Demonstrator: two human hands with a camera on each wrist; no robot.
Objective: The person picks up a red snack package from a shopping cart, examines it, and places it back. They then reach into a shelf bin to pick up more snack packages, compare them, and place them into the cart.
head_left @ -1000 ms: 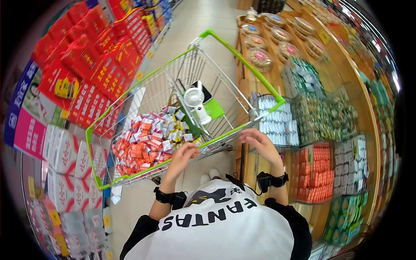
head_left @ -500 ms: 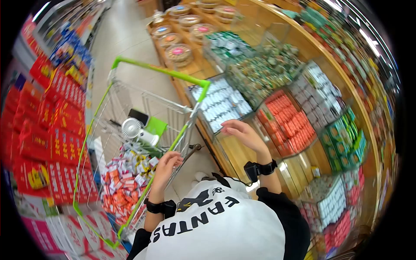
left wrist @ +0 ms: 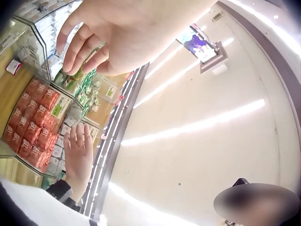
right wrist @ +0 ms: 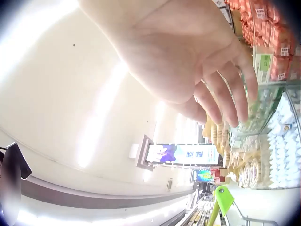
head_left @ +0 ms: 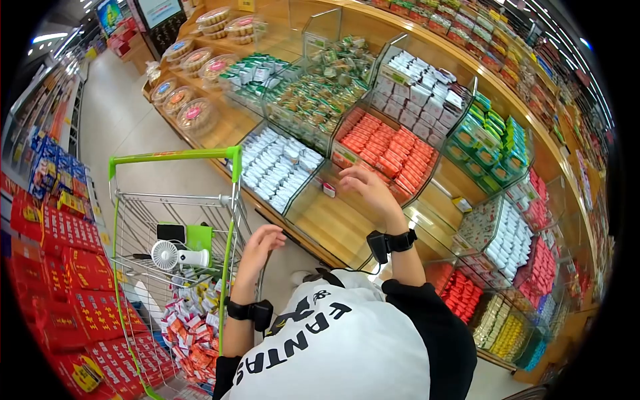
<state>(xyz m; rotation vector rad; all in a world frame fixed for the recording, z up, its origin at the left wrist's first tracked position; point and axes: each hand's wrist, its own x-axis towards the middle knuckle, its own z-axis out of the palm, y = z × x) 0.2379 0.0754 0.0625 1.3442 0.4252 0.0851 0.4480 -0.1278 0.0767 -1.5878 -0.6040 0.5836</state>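
My left hand (head_left: 260, 248) hangs beside the cart's green side rail, its fingers loosely bent and holding nothing. Over the wooden display my right hand (head_left: 371, 190) hovers with fingers relaxed, empty too; its palm (right wrist: 178, 61) fills the upper right wrist view. Closest to it are a bin of orange-red wrapped packets (head_left: 389, 148) and a small red-and-white packet (head_left: 329, 190) lying on bare wood. To the left of that wood stands a bin of white wrapped packets (head_left: 277, 167). The shopping cart (head_left: 175, 157) holds a pile of small orange, white and yellow packets (head_left: 193, 333).
A white handheld fan (head_left: 167, 255), a dark phone (head_left: 171, 233) and a green item (head_left: 199, 241) sit in the cart. Round clear tubs (head_left: 198, 117) line the display's far end. Red gift boxes (head_left: 73, 267) are stacked along the left.
The view has swung right along the display, so the cart now appears lower left. My right hand has gone from near the cart rail to over the display; both hands remain empty.
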